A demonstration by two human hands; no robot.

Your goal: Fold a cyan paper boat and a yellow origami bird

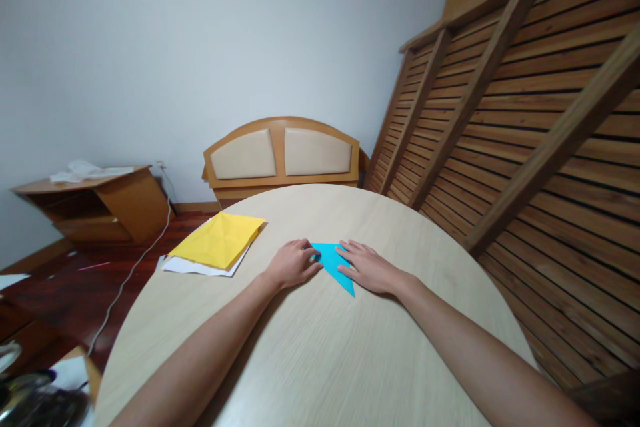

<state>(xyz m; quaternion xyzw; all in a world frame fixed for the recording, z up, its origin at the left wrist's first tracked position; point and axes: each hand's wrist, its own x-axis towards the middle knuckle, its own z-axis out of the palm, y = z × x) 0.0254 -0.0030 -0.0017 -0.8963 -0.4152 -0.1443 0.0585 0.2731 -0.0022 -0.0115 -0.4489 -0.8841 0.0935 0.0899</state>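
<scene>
A folded sheet of bright blue paper (334, 259), roughly triangular, lies on the round pale wooden table (310, 360) with one sharp corner toward me. My left hand (294, 263) is at the paper's left edge, its fingers bent and pinching that side; the fingertips partly cover the paper there. On the right side, my right hand (373, 268) rests with its fingers stretched out and slightly apart, the fingertips lying on the paper. Part of the paper's right edge is hidden under it.
Creased yellow paper (217, 240) lies over white sheets (200, 269) at the table's left. Beyond the table stands a padded headboard (281, 153). A slatted wooden frame (505, 107) leans along the right. A low desk (125, 203) and a cable (131, 273) are at left.
</scene>
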